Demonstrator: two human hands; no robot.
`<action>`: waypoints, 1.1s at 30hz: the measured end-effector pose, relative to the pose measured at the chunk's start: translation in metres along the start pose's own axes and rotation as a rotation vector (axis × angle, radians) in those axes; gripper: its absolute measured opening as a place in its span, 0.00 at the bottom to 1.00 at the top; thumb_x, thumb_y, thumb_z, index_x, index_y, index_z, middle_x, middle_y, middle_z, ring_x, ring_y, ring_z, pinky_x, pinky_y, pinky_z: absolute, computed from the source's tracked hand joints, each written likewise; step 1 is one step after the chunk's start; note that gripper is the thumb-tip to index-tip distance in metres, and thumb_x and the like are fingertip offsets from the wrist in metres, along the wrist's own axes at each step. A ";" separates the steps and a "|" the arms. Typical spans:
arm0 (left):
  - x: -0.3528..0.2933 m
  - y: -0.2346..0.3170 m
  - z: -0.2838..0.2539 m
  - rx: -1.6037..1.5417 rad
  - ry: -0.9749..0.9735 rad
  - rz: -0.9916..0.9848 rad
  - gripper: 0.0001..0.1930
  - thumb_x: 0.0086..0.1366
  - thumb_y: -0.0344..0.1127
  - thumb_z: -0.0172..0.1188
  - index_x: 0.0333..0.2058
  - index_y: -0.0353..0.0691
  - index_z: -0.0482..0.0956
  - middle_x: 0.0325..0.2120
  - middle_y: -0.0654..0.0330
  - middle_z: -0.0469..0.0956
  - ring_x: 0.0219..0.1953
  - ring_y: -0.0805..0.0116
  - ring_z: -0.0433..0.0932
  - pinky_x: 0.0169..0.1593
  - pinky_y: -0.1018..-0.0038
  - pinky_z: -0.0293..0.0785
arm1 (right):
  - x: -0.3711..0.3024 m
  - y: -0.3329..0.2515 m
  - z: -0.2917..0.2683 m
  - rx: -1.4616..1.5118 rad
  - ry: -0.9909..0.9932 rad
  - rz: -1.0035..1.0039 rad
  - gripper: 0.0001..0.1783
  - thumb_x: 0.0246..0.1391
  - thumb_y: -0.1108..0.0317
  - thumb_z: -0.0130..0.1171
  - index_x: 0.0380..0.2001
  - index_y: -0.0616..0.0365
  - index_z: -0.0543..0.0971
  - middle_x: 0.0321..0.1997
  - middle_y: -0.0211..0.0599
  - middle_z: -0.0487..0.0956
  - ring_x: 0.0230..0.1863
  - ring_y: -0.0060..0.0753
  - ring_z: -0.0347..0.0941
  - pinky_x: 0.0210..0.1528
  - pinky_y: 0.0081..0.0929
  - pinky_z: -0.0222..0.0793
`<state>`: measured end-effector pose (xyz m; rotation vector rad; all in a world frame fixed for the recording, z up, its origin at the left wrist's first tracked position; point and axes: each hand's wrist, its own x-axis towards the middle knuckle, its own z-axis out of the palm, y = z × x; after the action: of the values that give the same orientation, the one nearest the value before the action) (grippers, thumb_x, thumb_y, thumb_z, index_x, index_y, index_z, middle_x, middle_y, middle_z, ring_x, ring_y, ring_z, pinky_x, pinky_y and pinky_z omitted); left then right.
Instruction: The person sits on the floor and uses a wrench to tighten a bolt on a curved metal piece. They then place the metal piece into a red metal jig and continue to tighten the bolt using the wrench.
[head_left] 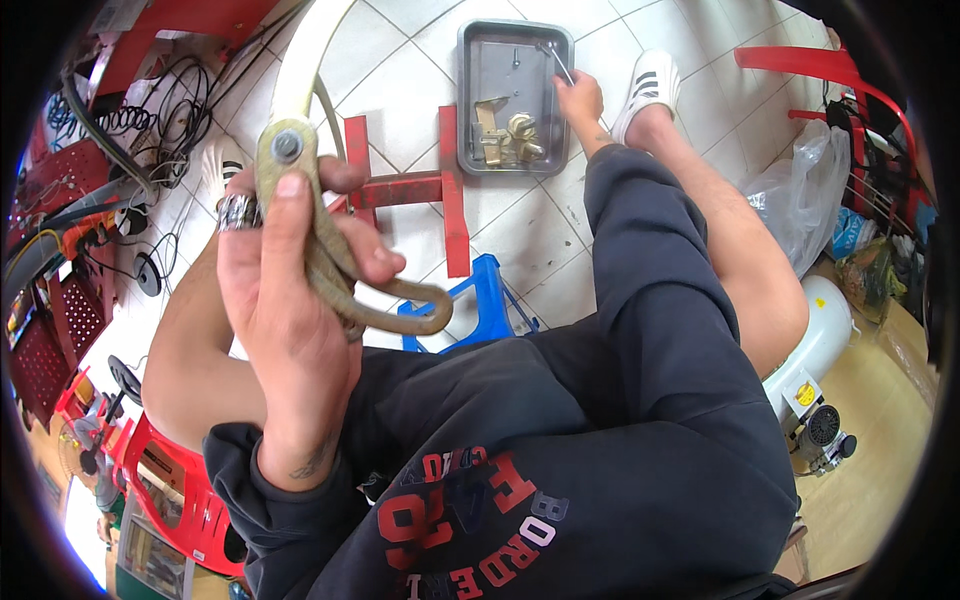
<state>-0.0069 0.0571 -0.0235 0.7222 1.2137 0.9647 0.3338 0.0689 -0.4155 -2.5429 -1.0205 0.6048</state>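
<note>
My left hand [290, 270] is raised close to me, its fingers wrapped round a worn, yellowish metal bracket with a hooked end [420, 312]. A bolt head [288, 146] sits at the bracket's top, where a pale curved bar [306, 60] runs upward out of view. Farther off, my right hand [581, 101] reaches to the right rim of a grey tray [466, 100]. Its fingers are closed on a thin, shiny wrench [561, 66], which slants over the tray's far end. Inside the tray lie a small bolt [516, 59] and several brass-coloured metal parts [521, 130].
A red metal frame [400, 190] stands between my legs, with a blue plastic stool [487, 300] nearer me. Black cables [180, 110] tangle on the left, near a red chair [180, 490]. At the right are a plastic bag [795, 195] and a white tank [822, 315].
</note>
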 end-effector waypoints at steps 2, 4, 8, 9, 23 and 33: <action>0.002 -0.001 0.000 0.032 0.030 -0.015 0.14 0.74 0.38 0.48 0.48 0.31 0.67 0.39 0.51 0.75 0.21 0.71 0.74 0.25 0.74 0.77 | 0.010 -0.010 0.004 -0.024 0.027 0.020 0.17 0.50 0.50 0.65 0.37 0.48 0.85 0.33 0.42 0.84 0.39 0.47 0.80 0.40 0.42 0.73; 0.003 -0.004 0.003 0.036 0.045 0.008 0.15 0.75 0.37 0.47 0.49 0.29 0.67 0.39 0.50 0.75 0.20 0.72 0.73 0.24 0.76 0.76 | 0.013 -0.018 0.005 -0.017 0.024 0.025 0.20 0.51 0.47 0.64 0.40 0.49 0.85 0.34 0.44 0.84 0.40 0.49 0.80 0.42 0.44 0.73; 0.001 -0.004 -0.002 0.057 0.017 0.018 0.15 0.75 0.37 0.46 0.48 0.27 0.68 0.38 0.51 0.76 0.19 0.73 0.74 0.24 0.76 0.77 | 0.010 -0.031 -0.002 0.098 0.193 -0.014 0.21 0.57 0.47 0.57 0.41 0.51 0.84 0.37 0.47 0.83 0.42 0.53 0.79 0.44 0.46 0.72; -0.001 -0.001 -0.002 0.046 0.000 0.014 0.15 0.75 0.37 0.46 0.48 0.28 0.68 0.38 0.51 0.76 0.19 0.73 0.74 0.24 0.76 0.77 | 0.018 -0.029 -0.008 0.137 0.291 -0.013 0.21 0.58 0.47 0.55 0.41 0.52 0.83 0.37 0.48 0.83 0.42 0.54 0.79 0.44 0.47 0.71; -0.052 0.022 0.003 -0.118 -0.205 0.160 0.10 0.74 0.32 0.47 0.45 0.31 0.64 0.37 0.53 0.76 0.26 0.67 0.82 0.27 0.77 0.76 | -0.184 -0.263 -0.304 0.600 -0.179 -0.601 0.19 0.62 0.56 0.58 0.24 0.61 0.76 0.16 0.22 0.72 0.22 0.16 0.64 0.27 0.18 0.60; -0.060 -0.005 0.011 0.325 -0.026 0.495 0.06 0.67 0.23 0.52 0.40 0.28 0.70 0.21 0.52 0.76 0.23 0.67 0.76 0.27 0.70 0.70 | -0.288 -0.282 -0.272 0.526 -0.231 -0.843 0.19 0.63 0.62 0.57 0.22 0.65 0.73 0.12 0.43 0.71 0.14 0.37 0.68 0.19 0.31 0.60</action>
<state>0.0009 0.0015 0.0002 1.3322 1.2054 1.1650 0.1213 0.0175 0.0188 -1.4297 -1.6025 0.7715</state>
